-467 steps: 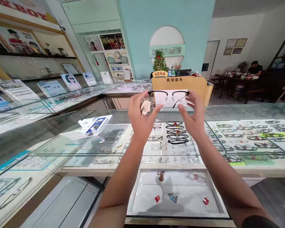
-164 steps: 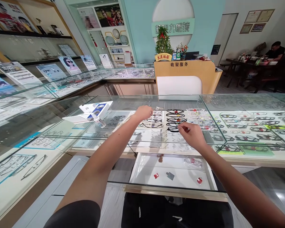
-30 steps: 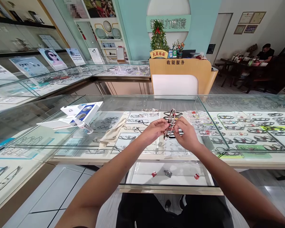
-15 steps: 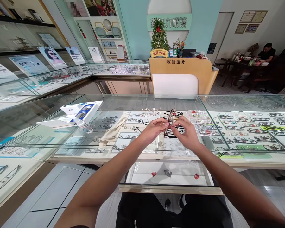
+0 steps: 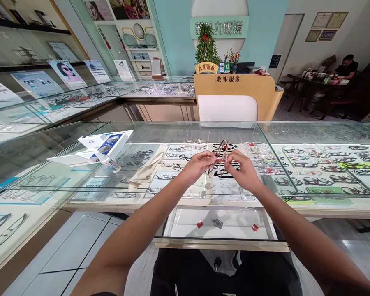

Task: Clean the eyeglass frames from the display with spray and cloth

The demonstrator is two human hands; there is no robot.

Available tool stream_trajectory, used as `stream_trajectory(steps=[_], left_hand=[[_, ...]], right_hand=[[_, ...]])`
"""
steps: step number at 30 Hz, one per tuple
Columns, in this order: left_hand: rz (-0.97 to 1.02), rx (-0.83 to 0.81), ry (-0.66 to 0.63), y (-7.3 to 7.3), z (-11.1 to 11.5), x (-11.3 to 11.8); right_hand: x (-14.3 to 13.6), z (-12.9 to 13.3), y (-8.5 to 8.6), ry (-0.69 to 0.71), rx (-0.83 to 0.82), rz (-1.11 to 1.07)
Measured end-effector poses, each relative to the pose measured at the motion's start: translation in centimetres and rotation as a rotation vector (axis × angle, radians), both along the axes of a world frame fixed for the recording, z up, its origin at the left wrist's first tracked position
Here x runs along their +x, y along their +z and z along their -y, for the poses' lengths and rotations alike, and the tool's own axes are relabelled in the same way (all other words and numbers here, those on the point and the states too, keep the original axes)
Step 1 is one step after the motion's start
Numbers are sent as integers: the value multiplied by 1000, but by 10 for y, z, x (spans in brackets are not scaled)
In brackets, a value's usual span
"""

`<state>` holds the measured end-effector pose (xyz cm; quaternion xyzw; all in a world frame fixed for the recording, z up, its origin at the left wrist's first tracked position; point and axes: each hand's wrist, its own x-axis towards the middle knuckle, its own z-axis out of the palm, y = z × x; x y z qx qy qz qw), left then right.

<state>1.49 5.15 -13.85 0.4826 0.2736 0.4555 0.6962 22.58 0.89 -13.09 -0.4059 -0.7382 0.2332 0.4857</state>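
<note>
Above the glass counter I hold a pair of eyeglasses [image 5: 223,147] with a thin frame, turned edge-on. My left hand [image 5: 201,165] pinches the frame from the left, thumb and fingers together. My right hand [image 5: 241,169] grips it from the right, fingers closed on a temple or rim; which part is hard to make out. Directly beneath lie several dark eyeglass frames [image 5: 224,174] under the glass. Just right of my right hand, clear-wrapped frames [image 5: 256,159] with red tags lie in a cluster.
On the counter's left stand a white-and-blue folded card [image 5: 106,146], a small bottle [image 5: 110,163] and a beige cloth [image 5: 146,172]. An open white drawer [image 5: 179,230] below holds two red packets and a grey piece. Farther off are a wooden cashier desk [image 5: 267,92] and a seated person [image 5: 348,68].
The eyeglasses have turned and tilted between my hands, their lower part swinging left. My left hand has shifted slightly left and up, my right hand slightly right.
</note>
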Motion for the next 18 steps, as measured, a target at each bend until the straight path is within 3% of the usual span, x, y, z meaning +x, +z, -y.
stream_trajectory(steps=[9,18], left_hand=[[31,-56,-32,0,-5,-5],[73,-77,-93,3,0,-1]], right_hand=[[6,-5,2,126,-87,-124],[3,-6,-2,-18,-61,62]])
